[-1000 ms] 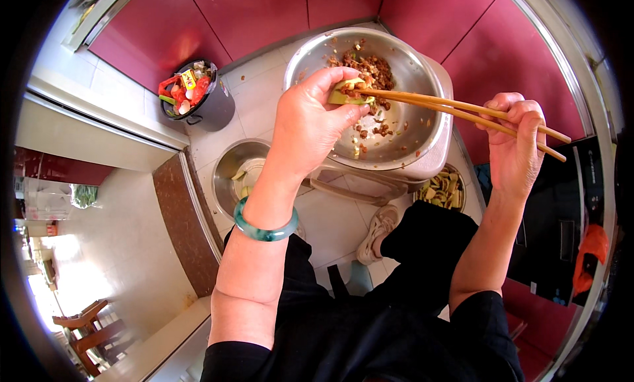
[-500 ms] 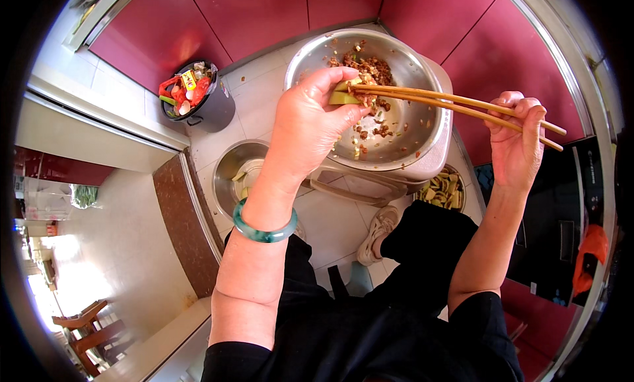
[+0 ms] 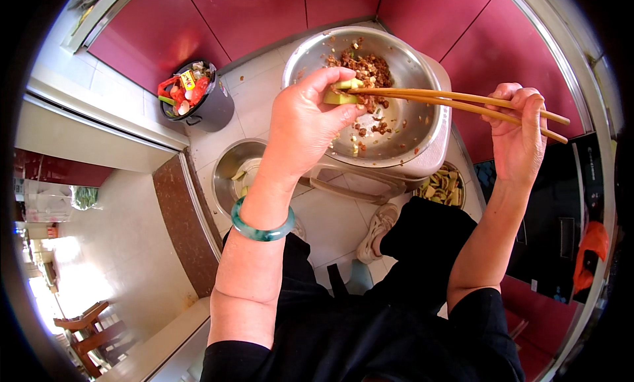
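We hold a green vegetable piece (image 3: 341, 94) pinched in the fingertips of our left hand (image 3: 305, 121), up over the near-left rim of the big steel bowl (image 3: 422, 127). Our right hand (image 3: 517, 134) grips a pair of chopsticks (image 3: 456, 101), which run level from right to left across the bowl; their tips touch the piece and the brown minced filling (image 3: 368, 68) heaped at the bowl's far side. Scraps of filling dot the bare metal in the middle.

The bowl sits on a pale stool (image 3: 370, 177), filling its top out to the edges. To the left and lower, a smaller steel bowl (image 3: 232, 170) stands on the tiled floor, partly hidden by our wrist with its green bangle (image 3: 261, 229). At the stool's right edge, a dish of sliced pieces (image 3: 444, 187) peeps out. A dark bucket (image 3: 211, 104) of red and yellow scraps stands well apart at the far left, near the red wall. Open floor lies between bucket and bowls. Our shoe (image 3: 376, 230) rests just below the stool.
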A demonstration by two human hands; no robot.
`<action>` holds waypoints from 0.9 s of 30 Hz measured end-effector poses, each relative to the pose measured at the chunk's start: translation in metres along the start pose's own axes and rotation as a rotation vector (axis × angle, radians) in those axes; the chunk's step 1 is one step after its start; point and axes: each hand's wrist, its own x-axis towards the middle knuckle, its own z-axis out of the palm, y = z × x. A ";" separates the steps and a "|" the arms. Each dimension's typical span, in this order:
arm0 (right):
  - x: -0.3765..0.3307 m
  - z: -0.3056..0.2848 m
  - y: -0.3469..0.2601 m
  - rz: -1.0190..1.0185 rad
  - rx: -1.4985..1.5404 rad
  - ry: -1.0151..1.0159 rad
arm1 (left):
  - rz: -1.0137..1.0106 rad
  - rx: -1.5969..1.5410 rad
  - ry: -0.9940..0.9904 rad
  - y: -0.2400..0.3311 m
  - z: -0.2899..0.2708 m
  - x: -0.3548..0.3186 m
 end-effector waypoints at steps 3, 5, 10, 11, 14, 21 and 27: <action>0.000 -0.006 0.000 -0.002 0.091 0.048 | -0.025 -0.139 0.031 0.007 -0.004 -0.001; 0.001 -0.011 0.000 0.010 0.174 0.088 | -0.028 -0.194 0.014 0.008 -0.007 0.000; 0.004 -0.016 0.017 0.165 0.344 0.077 | -0.043 -0.290 -0.045 0.012 -0.008 -0.002; 0.004 -0.015 0.018 0.177 0.371 0.068 | -0.042 -0.301 -0.045 0.013 -0.007 -0.002; 0.003 -0.023 0.019 0.156 0.418 0.039 | -0.035 -0.361 -0.039 0.011 -0.012 -0.001; 0.005 -0.012 0.029 0.192 0.435 0.081 | -0.013 -0.435 -0.064 0.009 -0.012 0.001; 0.005 -0.005 0.036 0.214 0.367 0.102 | -0.020 -0.368 -0.083 0.010 -0.008 -0.001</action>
